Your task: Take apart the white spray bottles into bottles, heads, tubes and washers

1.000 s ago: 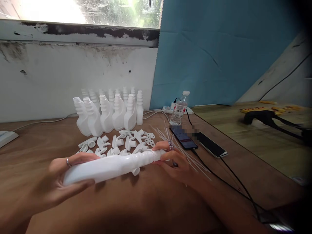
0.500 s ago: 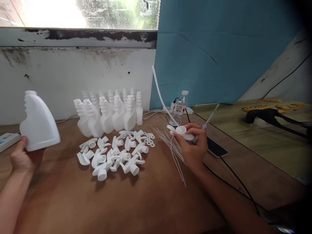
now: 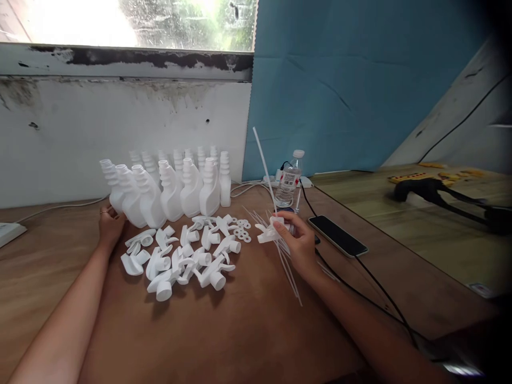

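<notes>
Several white bottles point(image 3: 171, 189) without caps stand in rows by the wall. At the left end of the front row my left hand point(image 3: 111, 221) has its fingers round the lower part of a white bottle point(image 3: 113, 184). My right hand point(image 3: 298, 240) grips a white spray head point(image 3: 269, 230), from which a thin white tube point(image 3: 264, 160) points up. Several loose spray heads point(image 3: 163, 285) lie on the brown table point(image 3: 192, 341) between my hands. Small white rings point(image 3: 242, 228) and thin white tubes point(image 3: 288, 269) lie beside them, partly under my right hand.
A clear water bottle point(image 3: 288, 181) stands behind my right hand, near a power strip point(image 3: 306, 182). A phone point(image 3: 338, 234) with a black cable point(image 3: 380, 289) lies to the right. A white box point(image 3: 10, 233) sits at the far left edge.
My left hand has moved right with its bottle, which now stands upright at the row's left end. The spray head in my right hand has turned and moved slightly left and lower.
</notes>
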A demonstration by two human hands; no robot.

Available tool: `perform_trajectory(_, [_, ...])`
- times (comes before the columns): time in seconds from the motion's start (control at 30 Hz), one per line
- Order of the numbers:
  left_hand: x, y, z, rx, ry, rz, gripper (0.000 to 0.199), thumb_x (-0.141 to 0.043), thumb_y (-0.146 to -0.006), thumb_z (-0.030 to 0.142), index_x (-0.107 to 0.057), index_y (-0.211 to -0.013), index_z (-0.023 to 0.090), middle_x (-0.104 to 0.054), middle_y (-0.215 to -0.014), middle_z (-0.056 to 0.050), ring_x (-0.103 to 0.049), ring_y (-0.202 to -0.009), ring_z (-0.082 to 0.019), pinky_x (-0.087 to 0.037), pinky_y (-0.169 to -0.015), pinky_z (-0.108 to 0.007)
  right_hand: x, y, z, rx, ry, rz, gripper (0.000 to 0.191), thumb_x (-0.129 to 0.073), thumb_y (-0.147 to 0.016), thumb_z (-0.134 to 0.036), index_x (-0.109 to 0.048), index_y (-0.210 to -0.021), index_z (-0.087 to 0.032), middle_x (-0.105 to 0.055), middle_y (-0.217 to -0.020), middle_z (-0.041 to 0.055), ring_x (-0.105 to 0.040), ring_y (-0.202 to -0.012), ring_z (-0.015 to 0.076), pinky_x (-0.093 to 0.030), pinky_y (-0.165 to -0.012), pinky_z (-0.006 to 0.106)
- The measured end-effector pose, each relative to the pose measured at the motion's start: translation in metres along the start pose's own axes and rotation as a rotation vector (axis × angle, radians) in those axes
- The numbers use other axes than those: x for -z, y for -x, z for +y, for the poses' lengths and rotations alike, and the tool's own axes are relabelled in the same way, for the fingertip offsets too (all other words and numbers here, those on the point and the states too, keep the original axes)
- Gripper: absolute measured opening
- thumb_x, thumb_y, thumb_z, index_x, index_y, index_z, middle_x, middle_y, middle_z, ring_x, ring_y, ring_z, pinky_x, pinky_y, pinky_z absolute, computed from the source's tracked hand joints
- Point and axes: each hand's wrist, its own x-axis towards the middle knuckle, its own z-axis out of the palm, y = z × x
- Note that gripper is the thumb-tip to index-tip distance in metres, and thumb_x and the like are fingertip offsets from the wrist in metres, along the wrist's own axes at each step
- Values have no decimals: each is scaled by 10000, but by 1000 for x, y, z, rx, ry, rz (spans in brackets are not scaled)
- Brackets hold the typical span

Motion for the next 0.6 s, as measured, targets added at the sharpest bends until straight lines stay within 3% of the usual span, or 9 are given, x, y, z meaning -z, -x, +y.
perform_trajectory(0.1, [-3, 2, 8, 82, 119, 2, 445, -745, -683, 123, -466, -1029, 89, -578, -878, 2, -558, -759, -110, -480, -649, -226, -1, 2, 4, -45, -33, -28, 152, -674, -804, -333, -648, -885, -206, -648, -918, 24, -583, -868, 176, -439, -800, 299])
perform_trajectory(0.2, [5, 8, 12, 88, 219, 103, 386, -729, -704, 130, -450, -970, 107, -528, -908, 8, -530, -763, -93, -455, -655, -207, -3, 5, 6, -78, -56, -53, 159, -665, -810, -352, -631, -820, -196, -624, -835, 9, -566, -795, 157, -433, -744, 273])
perform_trajectory(0.33, [20, 15, 26, 21, 300, 351, 388, -667, -727, 41, -387, -985, 122, -450, -984, 5, -461, -746, -59, -391, -646, -177, -5, 8, 3, -158, -56, -120, 219, -627, -837, -405, -617, -791, -190, -634, -735, 11, -562, -672, 151, -432, -628, 259])
perform_trajectory(0.43, [26, 33, 58, -135, 388, 417, 358, -644, -735, -1, -400, -965, 124, -467, -973, 5, -470, -756, -59, -394, -705, -190, -6, 10, -5, -154, -19, -155, 242, -616, -847, -415, -620, -767, -187, -666, -741, 28, -596, -688, 163, -452, -635, 264])
perform_trajectory(0.5, [26, 63, 88, -352, 566, 335, 315, -648, -759, 27, -426, -958, 128, -504, -939, -4, -502, -779, -83, -414, -747, -220, -8, 14, -11, -143, -9, -216, 245, -604, -859, -413, -627, -768, -187, -671, -737, 32, -603, -670, 161, -461, -621, 264])
perform_trajectory(0.53, [26, 84, 103, -404, 641, 206, 294, -655, -784, 80, -434, -969, 138, -526, -905, -6, -514, -741, -93, -431, -730, -238, -9, 17, -14, -142, -12, -252, 246, -596, -865, -413, -629, -774, -187, -669, -732, 31, -600, -645, 156, -461, -598, 263])
perform_trajectory(0.6, [25, 138, 131, -372, 805, -180, 255, -613, -854, 189, -440, -1040, 183, -546, -918, -21, -551, -726, -125, -471, -682, -271, -13, 26, -20, -148, -35, -329, 236, -585, -875, -414, -624, -803, -193, -660, -720, 26, -591, -590, 147, -453, -540, 258])
